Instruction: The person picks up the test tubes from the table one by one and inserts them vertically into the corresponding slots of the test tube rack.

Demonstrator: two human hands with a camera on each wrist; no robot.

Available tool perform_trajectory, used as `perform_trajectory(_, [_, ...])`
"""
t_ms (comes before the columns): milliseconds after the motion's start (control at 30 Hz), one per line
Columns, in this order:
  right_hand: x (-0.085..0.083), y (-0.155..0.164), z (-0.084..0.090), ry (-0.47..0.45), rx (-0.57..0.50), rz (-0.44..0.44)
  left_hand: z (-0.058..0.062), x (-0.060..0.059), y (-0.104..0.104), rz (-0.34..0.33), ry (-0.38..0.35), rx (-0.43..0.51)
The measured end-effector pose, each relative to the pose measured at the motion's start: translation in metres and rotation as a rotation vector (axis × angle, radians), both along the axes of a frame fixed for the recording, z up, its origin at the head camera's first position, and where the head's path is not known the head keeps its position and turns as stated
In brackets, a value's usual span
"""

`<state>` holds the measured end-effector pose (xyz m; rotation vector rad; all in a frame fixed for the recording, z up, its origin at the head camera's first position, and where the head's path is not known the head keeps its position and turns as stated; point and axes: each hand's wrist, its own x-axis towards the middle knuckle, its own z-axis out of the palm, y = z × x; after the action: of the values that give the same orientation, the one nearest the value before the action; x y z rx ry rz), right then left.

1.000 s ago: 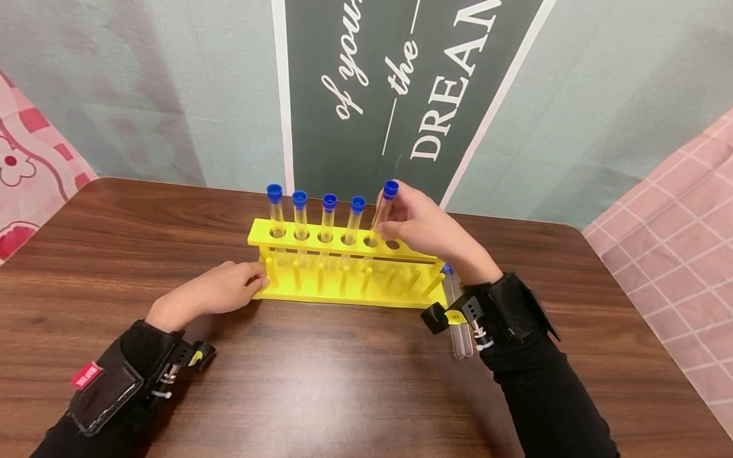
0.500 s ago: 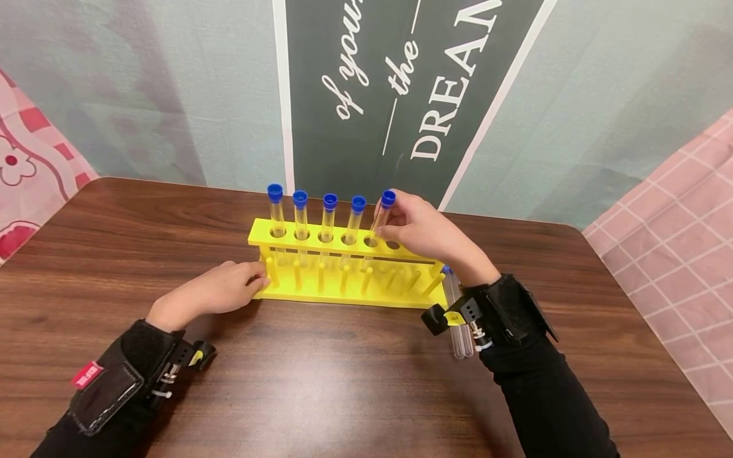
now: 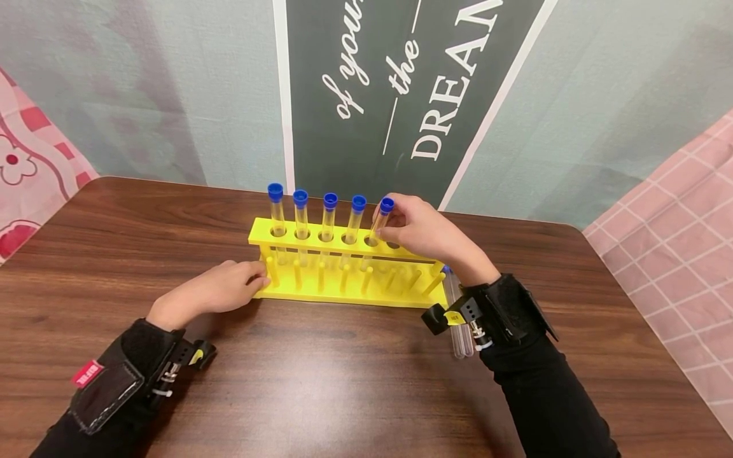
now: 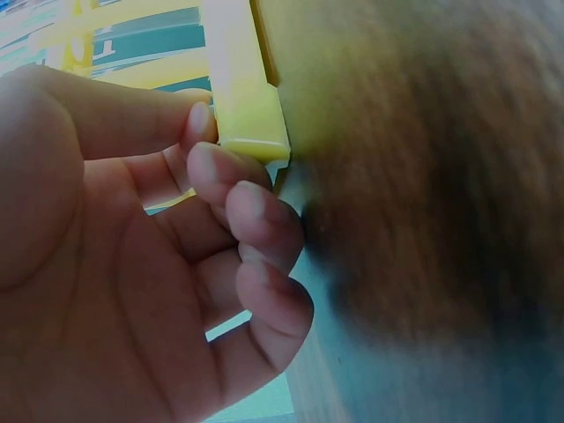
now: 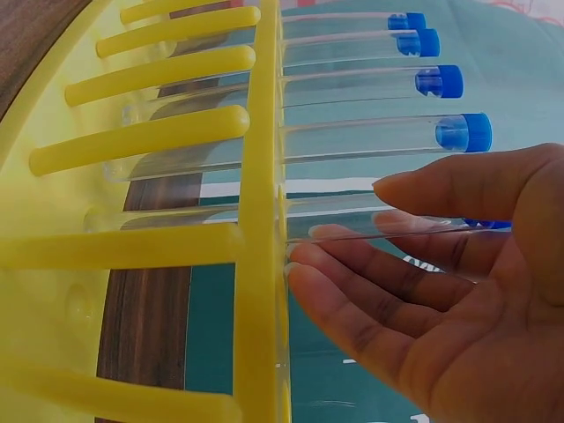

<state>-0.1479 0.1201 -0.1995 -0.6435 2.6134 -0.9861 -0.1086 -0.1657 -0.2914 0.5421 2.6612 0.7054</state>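
A yellow test tube rack [image 3: 349,298] stands on the wooden table, with upright pegs along its front. My left hand [image 3: 229,287] holds its left end; in the left wrist view the thumb and fingers pinch the yellow end piece [image 4: 247,97]. Several clear test tubes [image 3: 328,222] with blue caps stand in the holes to the left. Between thumb and fingers, my right hand [image 3: 426,229] pinches another capped test tube [image 3: 386,205], slightly tilted, whose lower part passes through the rack's top bar. In the right wrist view this tube [image 5: 330,211] reaches toward the base.
More clear tubes [image 3: 460,340] lie on the table [image 3: 321,381] beside the rack's right end, partly hidden under my right wrist. Behind the table hangs a cloth [image 3: 229,95] with printed lettering. Pink patterned cloth [image 3: 687,254] borders the right side.
My right hand has lowered the test tube further into its hole, so its blue cap sits lower and slightly left. The left hand and the rack have stayed put.
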Motion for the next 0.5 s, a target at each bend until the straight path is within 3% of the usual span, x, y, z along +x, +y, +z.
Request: perform_trajectory(500, [0.0006, 0.002, 0.0003, 0.017, 0.009, 0.024, -0.002, -0.0009, -0.001, -0.005, 0.006, 0.003])
